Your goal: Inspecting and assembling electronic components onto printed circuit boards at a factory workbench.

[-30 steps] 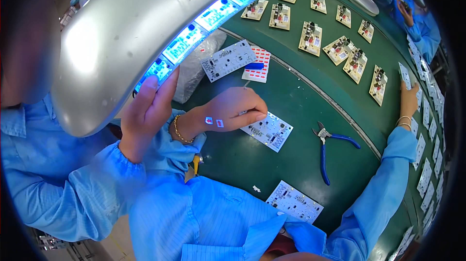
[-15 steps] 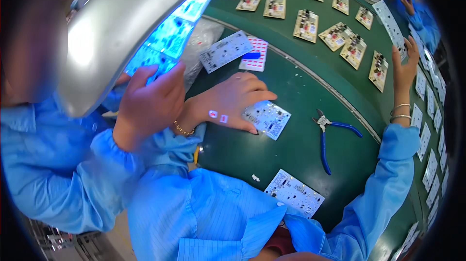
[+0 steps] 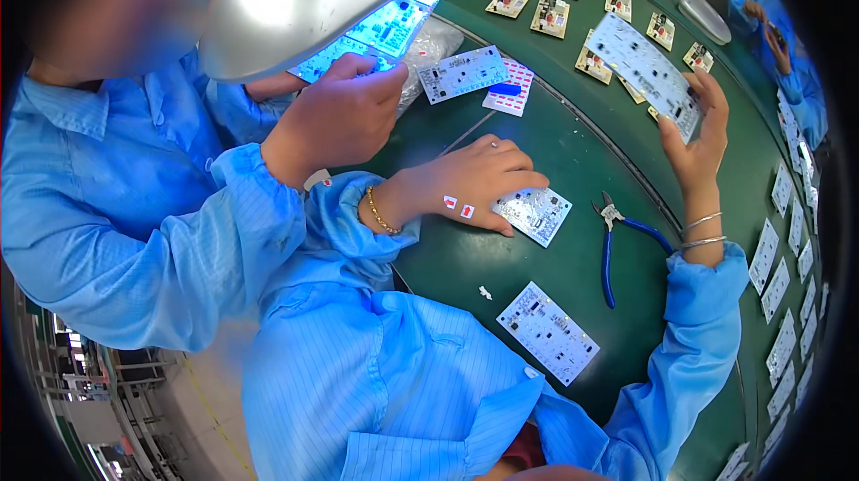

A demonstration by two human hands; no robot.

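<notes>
My left hand (image 3: pixel 479 181) lies on the green work surface, its thumb and fingers closed around the left end of a white circuit board (image 3: pixel 541 217). Raised at the right, my right hand (image 3: pixel 702 132) grips the lower end of another white circuit board (image 3: pixel 644 69) between thumb and fingers; that board is tilted. Nearer to me rests a third white circuit board (image 3: pixel 548 333). Diagonal cutters with blue handles (image 3: pixel 609 248) lie with handles apart, between my two hands. Small red-and-white stickers (image 3: pixel 458 207) are stuck to the back of my left hand.
A co-worker's hand (image 3: pixel 340 119) holds boards under a lit lamp (image 3: pixel 295 7) at the left. Beyond my left hand lie a white board (image 3: pixel 463 75) and a sticker sheet (image 3: pixel 512 98) with a blue piece on it. Several populated boards (image 3: pixel 549 16) stand across the ledge; white boards (image 3: pixel 777 289) line the right.
My right hand has come leftward with its circuit board, which now shows more of its face. My left hand stays on its board. The whole view has shifted somewhat.
</notes>
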